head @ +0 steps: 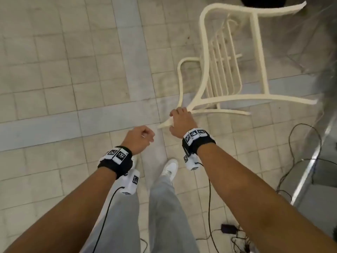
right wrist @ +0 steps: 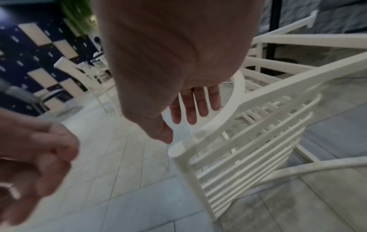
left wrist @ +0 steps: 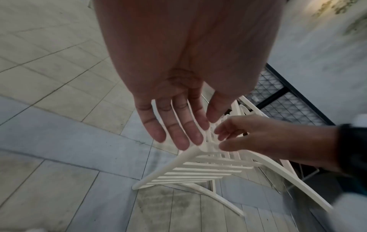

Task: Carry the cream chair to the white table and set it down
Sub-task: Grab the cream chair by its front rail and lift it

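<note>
Right hand (head: 179, 121), fingers straight, hovers at the tilted cream chair (head: 228, 59)'s top rail, left hand (head: 140, 138) relaxed alongside.

Open tiled floor (head: 54, 70) lies left of and ahead of both hands, free to pass. To the right the chair (head: 228, 57) fills the way with its slats and arms. Cables (head: 291, 161) trail along the floor at the right beside a metal ledge (head: 310, 170).
</note>
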